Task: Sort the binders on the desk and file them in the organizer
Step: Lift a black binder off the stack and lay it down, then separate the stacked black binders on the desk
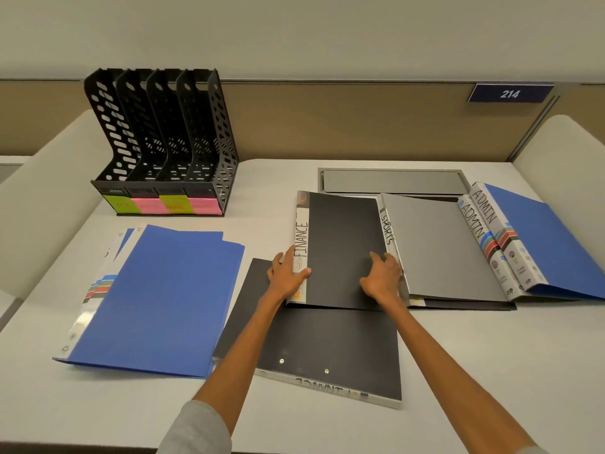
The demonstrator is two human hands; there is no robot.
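FINANCE binder (343,244): left hand (284,276) grips spine, right hand (381,280) opposite edge.

White desk (530,355) against a tan partition (327,126) — blue plate (510,93) marked 214, pale wall (294,27) above

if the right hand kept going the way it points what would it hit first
The right hand grips the upper FINANCE binder, so it would slide across that cover first; beyond lies bare desk, perhaps the organizer, depth unclear.
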